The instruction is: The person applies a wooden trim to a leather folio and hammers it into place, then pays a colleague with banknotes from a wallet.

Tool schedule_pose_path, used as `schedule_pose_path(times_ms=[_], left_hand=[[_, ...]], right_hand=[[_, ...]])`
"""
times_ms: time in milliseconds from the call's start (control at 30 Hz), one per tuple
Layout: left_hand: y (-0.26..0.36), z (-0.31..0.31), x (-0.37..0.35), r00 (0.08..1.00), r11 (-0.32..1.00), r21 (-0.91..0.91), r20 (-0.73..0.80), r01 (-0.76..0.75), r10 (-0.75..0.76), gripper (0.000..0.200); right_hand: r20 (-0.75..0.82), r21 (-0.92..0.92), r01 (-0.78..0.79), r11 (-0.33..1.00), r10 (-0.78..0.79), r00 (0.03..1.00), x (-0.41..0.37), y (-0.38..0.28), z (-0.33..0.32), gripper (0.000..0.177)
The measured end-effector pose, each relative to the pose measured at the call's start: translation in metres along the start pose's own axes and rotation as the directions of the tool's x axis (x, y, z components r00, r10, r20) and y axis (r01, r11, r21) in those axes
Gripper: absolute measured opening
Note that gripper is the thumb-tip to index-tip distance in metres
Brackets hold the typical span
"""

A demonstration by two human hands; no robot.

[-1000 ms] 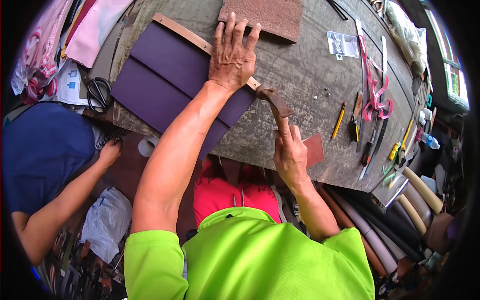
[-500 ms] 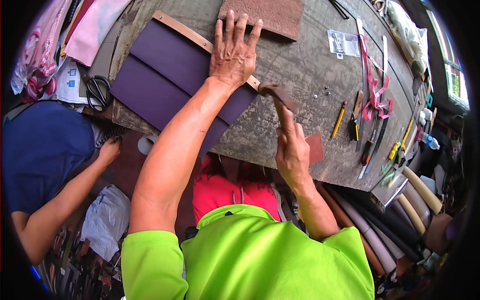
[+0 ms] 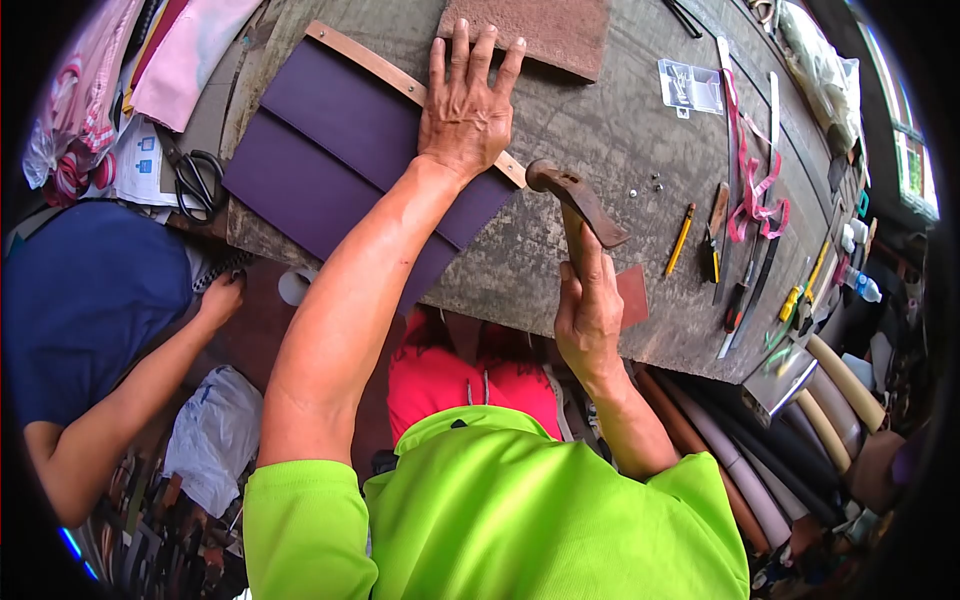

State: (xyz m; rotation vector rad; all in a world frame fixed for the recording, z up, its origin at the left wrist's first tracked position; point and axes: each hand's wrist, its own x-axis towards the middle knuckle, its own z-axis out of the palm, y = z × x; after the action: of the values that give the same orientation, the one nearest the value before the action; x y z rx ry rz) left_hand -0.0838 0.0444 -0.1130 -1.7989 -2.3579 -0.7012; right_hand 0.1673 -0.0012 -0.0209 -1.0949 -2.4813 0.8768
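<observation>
I log the left hand (image 3: 465,105) spread flat, pinning the tan strip (image 3: 365,60) to the purple sheet (image 3: 330,150) on the counter (image 3: 600,130), right hand (image 3: 590,305) clenched on the raised hammer (image 3: 578,198): mid-hammering, I judge, needing fingers-clear aim.

Worn grey wooden workbench (image 3: 600,140) across the view. At its left end lies a purple leather sheet (image 3: 330,150), with a tan strip (image 3: 365,60) running along the sheet's far edge. There's a rough brown mat (image 3: 545,28) at the far side and a small reddish leather piece (image 3: 633,295) at the near edge. Over to the right are a yellow pencil (image 3: 681,238), a clear packet (image 3: 690,88), a pink ribbon (image 3: 752,175) and a row of hand tools (image 3: 716,215).
</observation>
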Motion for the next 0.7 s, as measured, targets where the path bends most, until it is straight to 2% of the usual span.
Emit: schedule_pose_path(times_ms=[33,133,267,367,500,567,700], left_hand=[[0.0,0.001,-0.001,1.0,1.0,0.001,-0.005,-0.001,0.001,0.075],[-0.003,0.0,0.003,1.0,1.0,0.012,-0.025,-0.01,0.01,0.075],[-0.002,0.001,0.001,1.0,1.0,0.012,-0.029,-0.011,0.011,0.075],[0.0,0.002,-0.003,1.0,1.0,0.005,-0.023,-0.006,0.006,0.074],[-0.001,0.003,-0.002,1.0,1.0,0.008,-0.024,0.008,-0.008,0.073],[-0.003,0.004,-0.003,0.999,1.0,0.002,-0.046,-0.016,0.016,0.073],[-0.02,-0.019,-0.005,0.975,0.907,-0.403,-0.22,-0.121,0.033,0.071]], right_hand=[[-0.014,-0.009,0.01,1.0,-0.01,1.0,-0.001,0.003,0.003,0.074],[0.092,-0.072,-0.062,0.996,0.068,0.993,0.001,0.003,0.001,0.068],[-0.05,0.004,0.054,0.999,-0.054,0.997,-0.002,0.001,0.004,0.061],[0.096,-0.144,-0.029,0.989,0.043,0.994,-0.007,0.009,0.012,0.063],[0.111,-0.153,-0.012,0.988,0.029,0.993,-0.003,0.007,0.005,0.067],[0.118,-0.088,-0.009,0.996,0.02,0.993,0.002,0.004,0.0,0.067],[0.039,0.014,0.058,0.998,-0.059,0.997,0.019,-0.012,-0.008,0.068]])
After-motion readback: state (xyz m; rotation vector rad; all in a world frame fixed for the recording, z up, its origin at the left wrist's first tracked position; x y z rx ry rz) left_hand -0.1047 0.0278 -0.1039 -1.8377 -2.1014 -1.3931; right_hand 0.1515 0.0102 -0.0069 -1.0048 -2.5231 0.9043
